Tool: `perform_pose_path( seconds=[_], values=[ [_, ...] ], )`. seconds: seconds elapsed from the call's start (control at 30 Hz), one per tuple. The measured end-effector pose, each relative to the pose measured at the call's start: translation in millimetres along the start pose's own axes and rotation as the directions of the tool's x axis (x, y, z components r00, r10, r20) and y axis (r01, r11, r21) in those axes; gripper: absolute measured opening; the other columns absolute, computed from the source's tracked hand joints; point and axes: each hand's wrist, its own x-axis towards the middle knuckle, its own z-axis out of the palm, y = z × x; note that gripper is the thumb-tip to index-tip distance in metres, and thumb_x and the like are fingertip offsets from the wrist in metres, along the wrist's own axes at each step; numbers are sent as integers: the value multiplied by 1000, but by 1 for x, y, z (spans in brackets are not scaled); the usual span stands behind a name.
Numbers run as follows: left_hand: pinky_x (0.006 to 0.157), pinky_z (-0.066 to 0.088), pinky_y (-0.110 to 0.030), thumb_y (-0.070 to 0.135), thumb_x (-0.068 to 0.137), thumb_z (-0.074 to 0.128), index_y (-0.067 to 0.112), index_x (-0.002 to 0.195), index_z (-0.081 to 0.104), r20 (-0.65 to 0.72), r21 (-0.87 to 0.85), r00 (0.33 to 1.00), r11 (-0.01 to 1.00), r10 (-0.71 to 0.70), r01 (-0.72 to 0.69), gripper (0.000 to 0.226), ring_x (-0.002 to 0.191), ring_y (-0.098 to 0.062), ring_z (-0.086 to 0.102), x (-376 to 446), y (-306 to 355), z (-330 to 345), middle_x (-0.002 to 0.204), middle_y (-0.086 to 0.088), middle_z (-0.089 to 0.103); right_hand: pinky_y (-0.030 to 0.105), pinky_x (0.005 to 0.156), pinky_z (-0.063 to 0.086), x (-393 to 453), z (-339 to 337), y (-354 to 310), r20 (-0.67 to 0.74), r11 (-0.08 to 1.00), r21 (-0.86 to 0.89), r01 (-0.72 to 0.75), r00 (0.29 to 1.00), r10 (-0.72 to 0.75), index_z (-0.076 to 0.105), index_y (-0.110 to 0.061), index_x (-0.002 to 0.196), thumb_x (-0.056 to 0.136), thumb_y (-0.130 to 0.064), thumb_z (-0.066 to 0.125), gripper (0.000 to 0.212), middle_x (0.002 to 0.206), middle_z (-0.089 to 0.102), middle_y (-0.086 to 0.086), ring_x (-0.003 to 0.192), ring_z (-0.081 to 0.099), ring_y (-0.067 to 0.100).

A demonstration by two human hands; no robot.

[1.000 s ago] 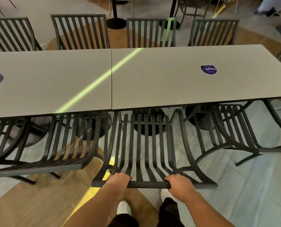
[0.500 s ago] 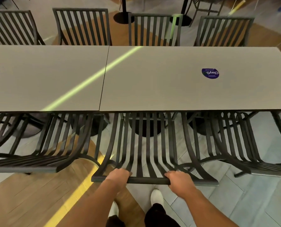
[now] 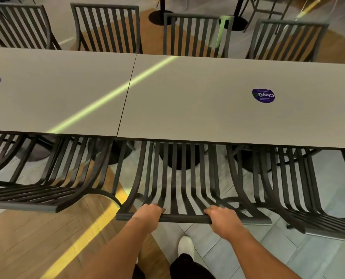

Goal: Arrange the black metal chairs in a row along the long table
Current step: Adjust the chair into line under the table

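Observation:
A black slatted metal chair [image 3: 184, 178] stands in front of me, its seat tucked under the near edge of the long grey table [image 3: 187, 101]. My left hand [image 3: 147, 215] and my right hand [image 3: 223, 218] both grip the top rail of its backrest, about a hand's width apart. Another black chair [image 3: 53, 190] sits to its left and one more [image 3: 300, 198] to its right, both also pushed under the table. Across the table, several matching chairs [image 3: 107, 29] stand in a row.
The table is two tops joined at a seam, with a purple round sticker [image 3: 263, 95] on the right top. Round black table bases [image 3: 179, 158] stand under it. The floor is part wood, part grey tile. My white shoe [image 3: 185, 245] is below the chair.
The chair in my hands has slid forward, further under the table, and I have stepped closer. Both hands keep their grip on the top rail.

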Motion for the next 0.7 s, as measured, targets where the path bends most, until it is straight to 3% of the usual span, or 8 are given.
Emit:
perform_pose_path(
  seconds=[0.43, 0.7],
  values=[
    [104, 52, -40, 8, 102, 55, 34, 154, 43, 37, 30, 999, 999, 15, -16, 59, 121, -24, 58, -5, -6, -6, 136, -3, 57, 41, 100, 51, 3, 1, -7, -2, 1000, -6, -3, 1000, 3, 58, -25, 136, 100, -18, 55, 37, 132, 60, -1, 114, 63, 24],
    [101, 54, -37, 7, 104, 51, 38, 153, 44, 24, -3, 999, 1000, -25, 25, 58, 113, -21, 62, -12, -6, -9, 127, -2, 62, 42, 98, 52, 3, 1, -10, 19, 1000, 8, -7, 1000, 7, 62, -26, 130, 99, -19, 58, 32, 125, 62, -2, 109, 64, 23]
  ],
)
